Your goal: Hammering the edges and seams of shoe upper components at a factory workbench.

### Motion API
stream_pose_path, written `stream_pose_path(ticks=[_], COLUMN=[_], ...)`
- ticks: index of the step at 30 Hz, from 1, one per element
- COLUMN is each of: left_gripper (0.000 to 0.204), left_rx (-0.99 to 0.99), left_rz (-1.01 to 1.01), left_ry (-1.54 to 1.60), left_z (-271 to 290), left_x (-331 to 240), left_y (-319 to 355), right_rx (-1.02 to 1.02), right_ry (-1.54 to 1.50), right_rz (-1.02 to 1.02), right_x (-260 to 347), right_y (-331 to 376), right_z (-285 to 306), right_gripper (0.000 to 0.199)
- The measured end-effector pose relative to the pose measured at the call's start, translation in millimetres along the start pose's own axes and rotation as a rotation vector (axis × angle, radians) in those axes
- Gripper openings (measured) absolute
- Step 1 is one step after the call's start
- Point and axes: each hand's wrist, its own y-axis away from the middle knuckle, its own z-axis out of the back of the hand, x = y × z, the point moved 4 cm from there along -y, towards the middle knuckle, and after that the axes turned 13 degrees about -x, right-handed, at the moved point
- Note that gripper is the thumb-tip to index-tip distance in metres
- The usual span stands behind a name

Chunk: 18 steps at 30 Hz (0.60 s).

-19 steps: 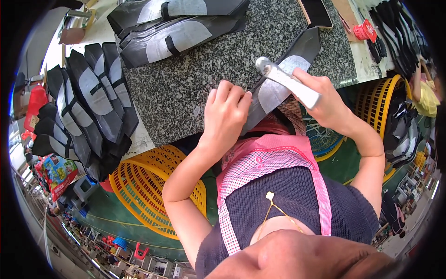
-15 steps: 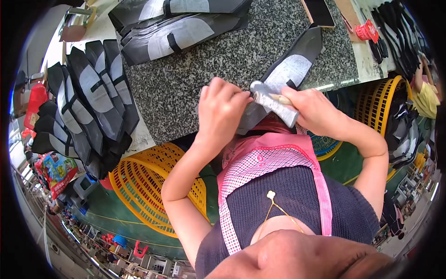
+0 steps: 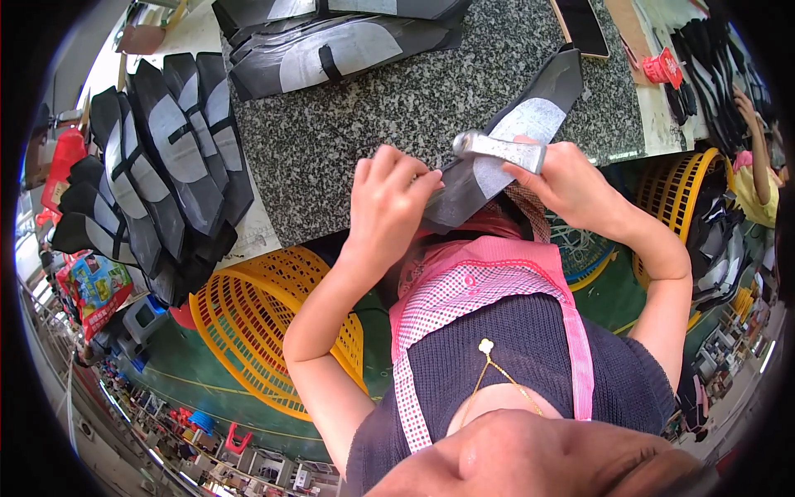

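Note:
On the speckled stone slab lies a long, flat, black leather-like piece with a rounded pale grey patch (image 3: 530,123), slanting from far right toward my body. My left hand (image 3: 385,203) is closed, with thumb and fingertips pinched at the left edge of its near end. My right hand (image 3: 571,184) is wrapped round the handle of a metal hammer (image 3: 503,151). The hammer's head is over the piece, its round face pointing left, apart from my left fingers. My right fist hides most of the handle.
A stack of similar black pieces (image 3: 364,51) lies at the slab's far side, and more fan out at the left (image 3: 178,137). Far right are a phone (image 3: 582,29) and a small red item (image 3: 662,68). Yellow baskets (image 3: 273,331) stand below. Another person's arm shows far right.
The hammer has moved up and rightward, away from my left fingertips. My left hand stays at the piece's edge. The view has shifted slightly.

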Motion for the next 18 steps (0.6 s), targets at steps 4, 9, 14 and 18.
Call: stream_pose_path(ticks=[4,9,14,18], left_gripper=[0.013,0.022,0.015,0.013], left_rx=[-0.082,-0.189,-0.241,-0.242], left_rz=[-0.144,0.172,0.349,0.243], left_ry=[-0.147,-0.091,0.13,0.104], left_z=[-1,8,1,1], left_x=[-9,10,10,5], left_y=[10,17,28,26], right_rx=[-0.025,0.125,0.02,0.05], right_ry=[-0.125,0.056,-0.037,-0.013], right_rz=[-0.027,0.049,0.005,0.069], right_x=[23,19,22,22], right_y=[1,5,-1,1], right_z=[7,-13,-2,-11], right_gripper=[0.012,0.017,0.015,0.013])
